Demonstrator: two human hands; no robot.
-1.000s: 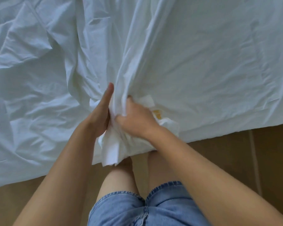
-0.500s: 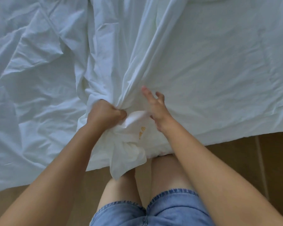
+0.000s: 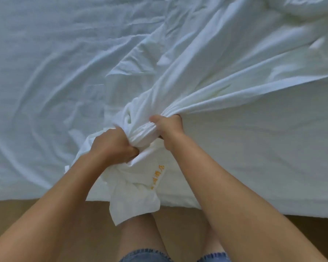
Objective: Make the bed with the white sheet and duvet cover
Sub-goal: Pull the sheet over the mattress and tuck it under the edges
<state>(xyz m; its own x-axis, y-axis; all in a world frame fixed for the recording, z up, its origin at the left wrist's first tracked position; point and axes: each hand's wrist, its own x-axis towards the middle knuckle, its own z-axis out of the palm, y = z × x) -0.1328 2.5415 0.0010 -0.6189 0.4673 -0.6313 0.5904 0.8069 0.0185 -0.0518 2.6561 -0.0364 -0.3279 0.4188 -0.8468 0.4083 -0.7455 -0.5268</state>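
Previously open, the right hand [image 3: 167,126] now clenches the bunched duvet cover [image 3: 206,87] beside the gripping left hand [image 3: 112,146]; its orange lettering [image 3: 156,176] is illegible.

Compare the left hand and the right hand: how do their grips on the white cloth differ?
The left hand grips nearer the edge of the bed; the right hand grips farther onto the bed. The left hand holds near the loose end with yellow letters; the right hand holds the tight, gathered part. Both are curled round the same white cloth.
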